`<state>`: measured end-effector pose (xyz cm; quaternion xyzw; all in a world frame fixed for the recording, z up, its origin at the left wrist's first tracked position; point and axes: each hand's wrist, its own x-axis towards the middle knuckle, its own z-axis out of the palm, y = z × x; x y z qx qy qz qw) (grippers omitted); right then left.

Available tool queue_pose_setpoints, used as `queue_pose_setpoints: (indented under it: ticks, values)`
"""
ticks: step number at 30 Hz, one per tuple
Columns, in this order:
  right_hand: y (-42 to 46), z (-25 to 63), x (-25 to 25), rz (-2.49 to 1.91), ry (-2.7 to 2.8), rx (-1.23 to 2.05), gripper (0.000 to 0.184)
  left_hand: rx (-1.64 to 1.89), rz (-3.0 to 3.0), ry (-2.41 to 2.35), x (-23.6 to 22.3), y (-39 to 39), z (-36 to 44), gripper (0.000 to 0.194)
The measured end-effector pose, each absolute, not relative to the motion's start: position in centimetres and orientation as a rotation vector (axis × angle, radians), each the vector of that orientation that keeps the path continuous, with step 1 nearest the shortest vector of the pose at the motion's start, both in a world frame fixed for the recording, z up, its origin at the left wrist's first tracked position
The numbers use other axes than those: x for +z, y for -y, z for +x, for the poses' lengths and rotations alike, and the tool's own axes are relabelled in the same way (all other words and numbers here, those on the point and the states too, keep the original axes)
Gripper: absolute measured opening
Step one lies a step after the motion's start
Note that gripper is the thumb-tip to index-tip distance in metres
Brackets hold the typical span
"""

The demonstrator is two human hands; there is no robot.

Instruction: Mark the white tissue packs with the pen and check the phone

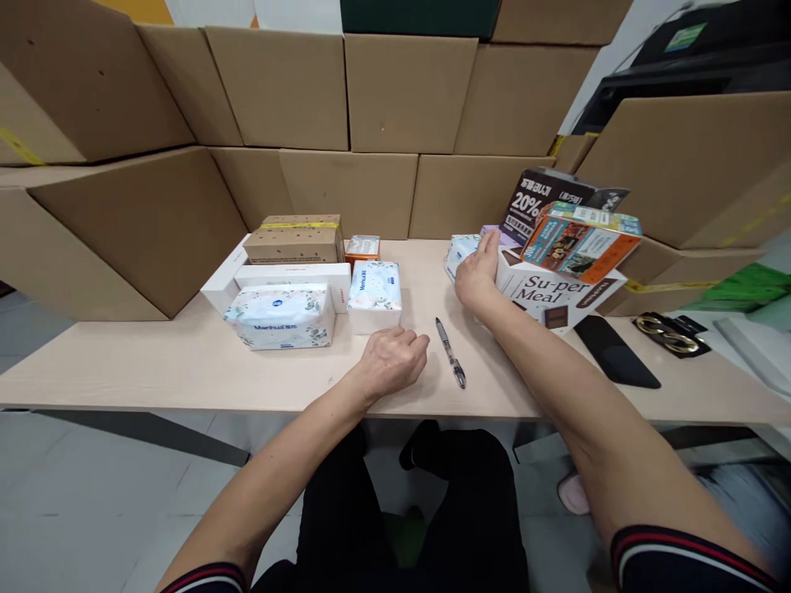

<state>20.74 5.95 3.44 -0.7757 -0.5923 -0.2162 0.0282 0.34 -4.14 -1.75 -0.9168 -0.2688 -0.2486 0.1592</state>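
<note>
A stockroom or packing area, by the look of it: plain brown cardboard cartons (408, 91) are stacked like a wall from nine o'clock round to three, some sealed with yellow tape. In front runs a pale wooden work table (185, 371) carrying small retail goods, with tissue packs (281, 315) at ten o'clock and printed meal boxes (556, 292) at two. Grey floor tiles (92, 494) show underneath at seven.

One head-worn view looks forward and down, close over the table (185, 371) toward stacked cartons (408, 91).
</note>
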Motion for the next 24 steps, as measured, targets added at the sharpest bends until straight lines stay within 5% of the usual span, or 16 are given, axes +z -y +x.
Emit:
queue_pose_setpoints:
  ticks: [10,24]
  values:
    - [-5.6,18.7,1.6,-2.099,1.906,-0.487,0.035,-0.573,-2.703,1.066,-1.4,4.4,0.6,0.027]
    - [4.3,20.6,8.6,-1.228,1.692,-0.21,0.032,-0.534,-2.682,1.47,-1.5,3.4,0.1,0.027]
